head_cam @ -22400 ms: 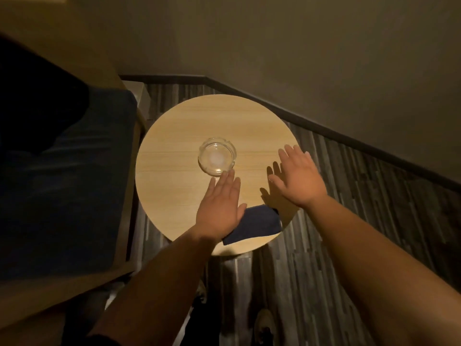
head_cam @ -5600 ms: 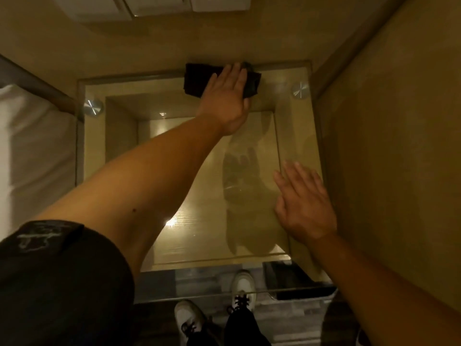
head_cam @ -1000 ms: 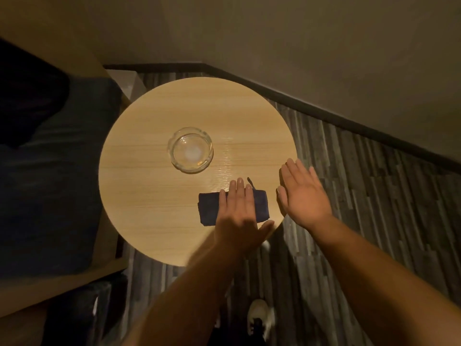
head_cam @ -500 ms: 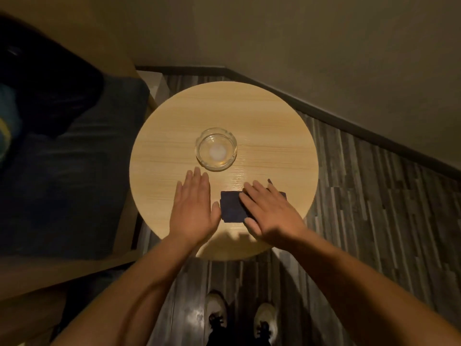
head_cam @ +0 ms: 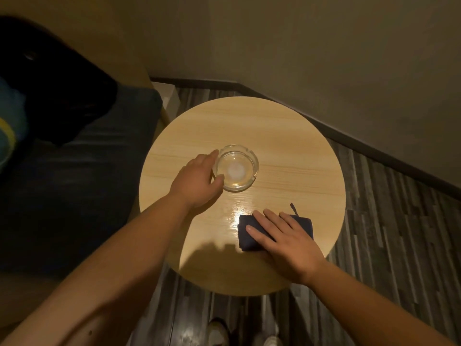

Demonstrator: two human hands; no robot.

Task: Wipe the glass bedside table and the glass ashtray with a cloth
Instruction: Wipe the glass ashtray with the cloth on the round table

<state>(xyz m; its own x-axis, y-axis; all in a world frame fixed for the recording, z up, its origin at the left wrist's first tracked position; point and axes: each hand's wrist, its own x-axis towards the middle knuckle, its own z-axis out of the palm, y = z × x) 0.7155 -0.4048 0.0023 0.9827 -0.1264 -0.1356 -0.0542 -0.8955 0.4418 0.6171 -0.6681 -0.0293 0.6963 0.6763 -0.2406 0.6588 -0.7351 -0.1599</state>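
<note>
A round glass ashtray (head_cam: 237, 171) stands near the middle of a round, light wood-grain table (head_cam: 287, 151). My left hand (head_cam: 197, 183) is at the ashtray's left side, with forefinger and thumb closed on its rim. The ashtray rests on the tabletop. A folded dark cloth (head_cam: 243, 243) lies on the near right part of the table. My right hand (head_cam: 287, 240) presses flat on it and covers most of it. A bright glare spot shines on the tabletop just left of the cloth.
A dark cushioned seat (head_cam: 74, 196) stands close against the table's left side, with a black object (head_cam: 62, 96) on it. A wall with a dark skirting board runs behind and to the right. Striped wooden floor (head_cam: 386, 221) and my shoes (head_cam: 219, 333) show below.
My left hand has moved from the tabletop beside the cloth up to the ashtray's rim. My right hand stays on the cloth. The camera has shifted, so the table sits lower in view.
</note>
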